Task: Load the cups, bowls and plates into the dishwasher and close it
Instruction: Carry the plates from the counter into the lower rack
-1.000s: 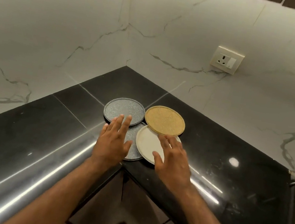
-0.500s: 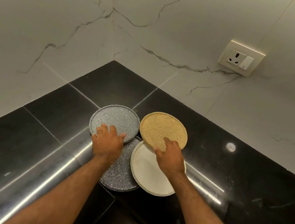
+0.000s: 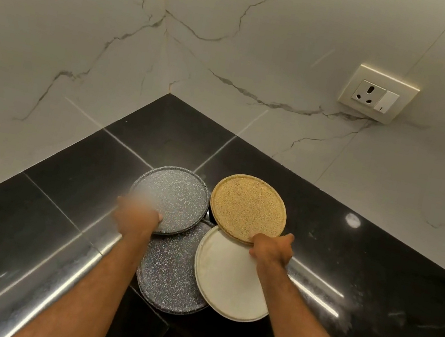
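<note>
Several round plates lie overlapping in the inner corner of a black counter point(image 3: 373, 284). My left hand point(image 3: 135, 217), blurred by motion, grips the near rim of a grey speckled plate point(image 3: 174, 198). My right hand point(image 3: 272, 247) pinches the near rim of a yellow speckled plate point(image 3: 248, 207), whose near edge rests over a white plate point(image 3: 228, 282). A second, darker speckled plate point(image 3: 166, 280) lies beneath the grey and white ones, overhanging the counter's front edge. No dishwasher, cup or bowl is in view.
White marble walls meet in a corner behind the plates. A wall socket with a switch point(image 3: 377, 94) sits on the right wall. The counter's front edge runs along a steel trim point(image 3: 56, 258); dark floor shows below between my forearms.
Both hands have reached forward and closed on plate rims: the left on the grey plate, the right on the yellow one. My view has moved closer over the plates.
</note>
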Demonstrator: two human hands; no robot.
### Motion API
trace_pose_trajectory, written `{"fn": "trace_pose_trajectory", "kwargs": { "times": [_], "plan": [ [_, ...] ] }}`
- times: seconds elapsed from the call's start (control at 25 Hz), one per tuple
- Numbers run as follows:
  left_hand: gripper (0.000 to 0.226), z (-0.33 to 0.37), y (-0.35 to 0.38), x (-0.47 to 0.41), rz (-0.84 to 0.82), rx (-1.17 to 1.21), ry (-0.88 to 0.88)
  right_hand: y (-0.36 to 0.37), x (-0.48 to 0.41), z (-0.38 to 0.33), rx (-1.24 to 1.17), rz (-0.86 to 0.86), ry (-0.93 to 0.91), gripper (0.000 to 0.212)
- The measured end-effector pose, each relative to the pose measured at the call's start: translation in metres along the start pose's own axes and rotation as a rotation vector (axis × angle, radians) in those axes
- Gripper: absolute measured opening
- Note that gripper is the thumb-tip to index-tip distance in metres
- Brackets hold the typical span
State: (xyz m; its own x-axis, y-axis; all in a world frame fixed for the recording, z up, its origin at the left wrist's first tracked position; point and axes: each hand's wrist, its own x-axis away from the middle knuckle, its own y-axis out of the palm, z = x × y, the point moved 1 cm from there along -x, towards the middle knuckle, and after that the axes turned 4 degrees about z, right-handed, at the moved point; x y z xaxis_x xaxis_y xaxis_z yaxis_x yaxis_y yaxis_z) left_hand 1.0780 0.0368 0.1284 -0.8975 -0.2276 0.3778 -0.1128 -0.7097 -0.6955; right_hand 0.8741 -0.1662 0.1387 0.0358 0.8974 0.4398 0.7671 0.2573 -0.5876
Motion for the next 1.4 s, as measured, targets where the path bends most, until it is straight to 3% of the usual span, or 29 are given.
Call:
{"fn": "trace_pose_trajectory", "kwargs": {
  "times": [0.16,0.36,0.52,0.68,0.8,0.92,1.12,1.4],
  "plan": [
    [0.085,-0.001,-0.007,-0.003,-0.081,0.232,-0.143,0.002,-0.008,-0.001,-0.265,-0.043,0.135,0.07],
    [0.017,0.005,-0.017,0.009,-0.369,0.604,-0.373,-0.014,0.003,-0.006,-0.66,-0.25,0.374,0.027],
    [0.014,0.012,-0.033,0.027,-0.515,0.744,-0.368,-0.039,0.019,0.001,-0.805,-0.397,0.439,0.032],
    [0.006,0.011,-0.054,0.056,-0.497,0.703,-0.226,-0.074,0.04,0.015,-0.887,-0.477,0.424,0.032],
    [0.019,0.002,-0.075,0.087,-0.438,0.638,-0.07,-0.111,0.058,0.027,-0.902,-0.54,0.391,0.032],
    [0.018,-0.018,-0.098,0.137,-0.359,0.596,0.155,-0.155,0.078,0.054,-0.793,-0.509,0.279,0.022],
    [0.015,-0.068,-0.129,0.233,-0.126,0.375,0.466,-0.232,0.13,0.116,-0.528,-0.326,-0.111,0.005],
    [0.014,-0.154,-0.173,0.377,0.03,0.131,0.757,-0.326,0.212,0.211,-0.035,0.001,-0.613,0.022]
  ]
}}
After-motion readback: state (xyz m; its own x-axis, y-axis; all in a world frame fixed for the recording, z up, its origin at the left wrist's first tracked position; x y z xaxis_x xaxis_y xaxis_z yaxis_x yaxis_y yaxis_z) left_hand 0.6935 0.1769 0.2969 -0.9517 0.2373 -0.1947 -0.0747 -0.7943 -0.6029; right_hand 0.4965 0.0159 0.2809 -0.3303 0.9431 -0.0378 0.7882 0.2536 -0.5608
